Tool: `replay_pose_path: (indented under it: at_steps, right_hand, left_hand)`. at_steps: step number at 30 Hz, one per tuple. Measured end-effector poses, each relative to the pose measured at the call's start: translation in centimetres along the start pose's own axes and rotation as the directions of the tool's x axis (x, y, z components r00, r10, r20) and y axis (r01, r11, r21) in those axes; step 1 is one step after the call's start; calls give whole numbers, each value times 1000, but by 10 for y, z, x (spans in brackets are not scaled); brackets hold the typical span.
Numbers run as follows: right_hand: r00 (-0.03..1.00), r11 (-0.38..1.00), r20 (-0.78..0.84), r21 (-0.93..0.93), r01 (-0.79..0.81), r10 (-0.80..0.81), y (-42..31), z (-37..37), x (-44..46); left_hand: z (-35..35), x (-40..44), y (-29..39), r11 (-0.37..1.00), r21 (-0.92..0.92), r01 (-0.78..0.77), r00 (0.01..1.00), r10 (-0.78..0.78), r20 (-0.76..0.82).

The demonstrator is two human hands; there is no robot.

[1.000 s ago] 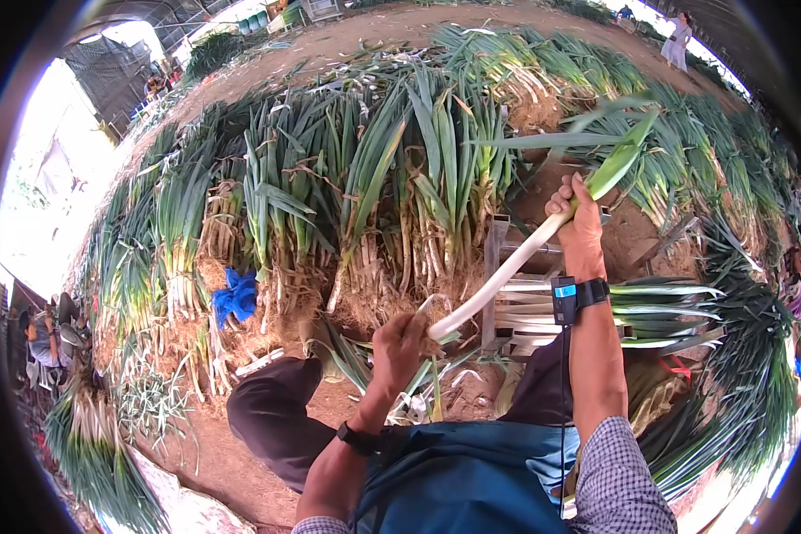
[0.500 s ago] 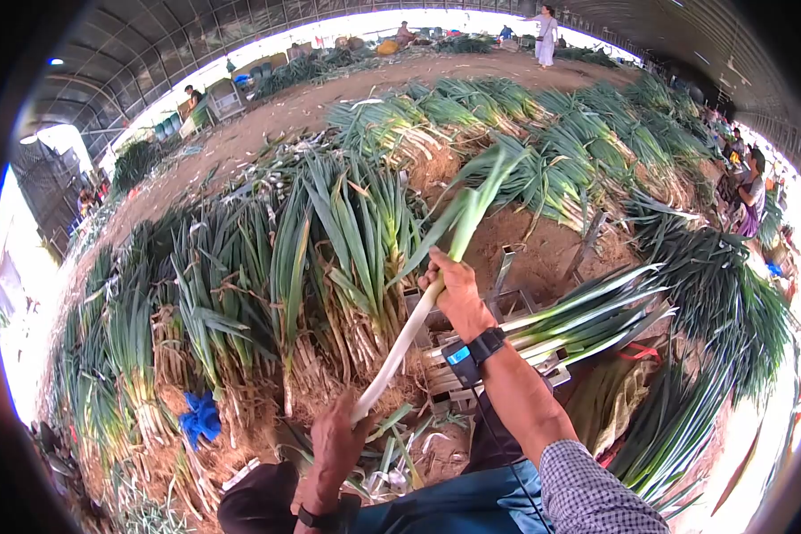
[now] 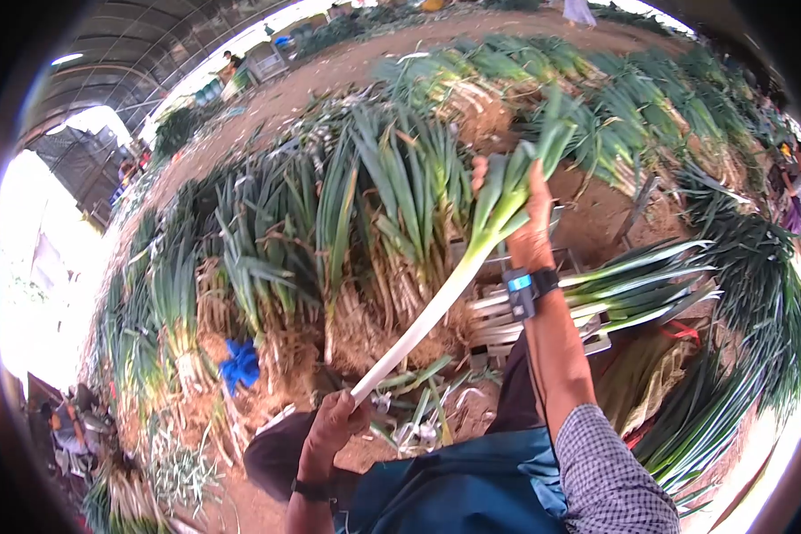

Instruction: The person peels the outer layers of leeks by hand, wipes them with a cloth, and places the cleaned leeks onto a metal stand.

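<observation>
A long leek [image 3: 427,322] slants across in front of me, white shank low and green leaves up to the right. My left hand [image 3: 336,422] is closed round its lower white end. Higher up, my right hand [image 3: 532,218] cups the leek where the leaves fan out, fingertips showing on the far side; the leaves hide part of the grip. Just right of my right wrist, several cleaned leeks [image 3: 636,289] lie across a metal crate or rack [image 3: 596,341]. Leek scraps [image 3: 432,405] are on the ground between my knees.
Upright bundles of untrimmed leeks [image 3: 267,258] stand close ahead and left. More bundles [image 3: 587,107] lie farther back. A blue cloth-like item [image 3: 238,365] sits among the roots. Dark green leeks [image 3: 739,294] pile up at right, beside a sack [image 3: 650,378]. People are in the background.
My right hand has moved from the shank up to the leaves, and its grip is looser. My left hand stays on the lower end. The view has turned downward and left.
</observation>
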State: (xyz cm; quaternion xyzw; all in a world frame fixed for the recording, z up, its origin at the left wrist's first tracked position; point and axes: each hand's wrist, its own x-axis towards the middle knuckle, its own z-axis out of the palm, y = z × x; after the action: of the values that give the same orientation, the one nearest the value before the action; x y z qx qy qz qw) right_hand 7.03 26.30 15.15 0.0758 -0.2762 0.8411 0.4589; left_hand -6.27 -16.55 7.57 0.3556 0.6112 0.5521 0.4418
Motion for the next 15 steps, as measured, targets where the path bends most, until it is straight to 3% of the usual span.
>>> replay_pose_path:
  at_steps: [1, 2, 3, 4, 6, 8, 9, 10, 12, 14, 15]
  right_hand:
    - [998, 999, 29, 8, -52, 52, -7, -7, 4]
    - [992, 994, 52, 18, -112, 111, -9, -12, 1]
    - [992, 992, -77, 77, -95, 101, -8, 0, -8]
    - [978, 990, -192, 128, -58, 82, -8, 13, -9]
    - [991, 981, -86, 174, -86, 102, -15, 4, -7]
    - [999, 999, -34, -48, 20, -21, -24, -15, -1]
    - [998, 998, 36, -40, 45, -44, -29, -19, 0]
    - [999, 996, -13, 71, 49, -48, -32, -28, 4]
    - [992, 969, -81, 218, 114, -99, -41, -24, 5]
    - [997, 963, -66, 265, 51, -34, -52, -28, 2]
    - [975, 964, -185, 214, 159, -120, -52, -27, 2]
  left_hand:
    - [-1, -2, 2, 963, 257, -81, 996, 91, -25]
    - [2, -10, 8, 980, 194, -31, 999, 36, -24]
    - [5, -18, 14, 991, 131, 21, 1000, -18, -23]
    - [4, -21, 25, 956, -243, 164, 987, -159, 40]
    - [-7, -26, 18, 974, -144, 176, 984, -176, 9]
    - [-20, -29, 13, 978, -62, 200, 979, -202, -23]
    - [-26, -25, 12, 976, -133, 174, 985, -171, 37]
    - [-32, -27, 12, 965, -208, 157, 986, -143, 81]
    - [-46, -32, 8, 967, -185, 175, 984, -165, 69]
    - [-59, -35, 12, 936, -278, 215, 972, -176, 158]
    - [-72, -39, 2, 928, -293, 229, 969, -190, 156]
